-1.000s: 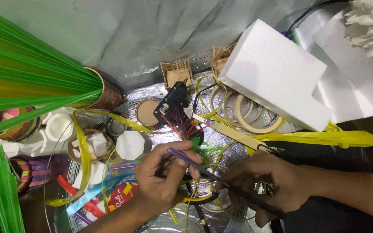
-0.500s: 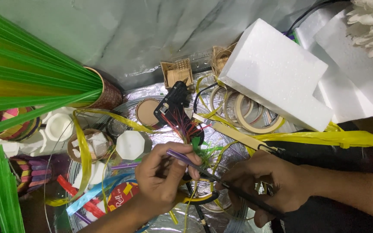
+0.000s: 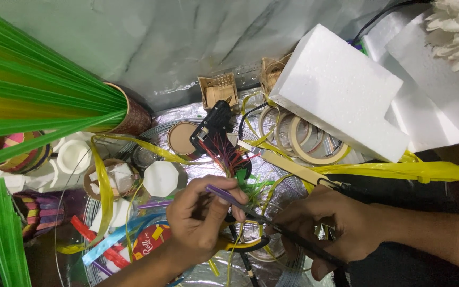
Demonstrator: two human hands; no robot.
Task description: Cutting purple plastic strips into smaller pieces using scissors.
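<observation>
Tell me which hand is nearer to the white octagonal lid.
Left. The left hand lies just below and right of the white octagonal lid, pinching a purple strip. The right hand is much farther to its right, holding a dark thin tool.

Lighting: bright, even, overhead. Glare on crinkled foil (image 3: 187, 119) beyond both hands. Focus sharp; soft shadows beneath the hands.

Red printed packet (image 3: 152, 240) with yellow marks, lying low centre-left among ribbons, partly hidden by a wrist
</observation>
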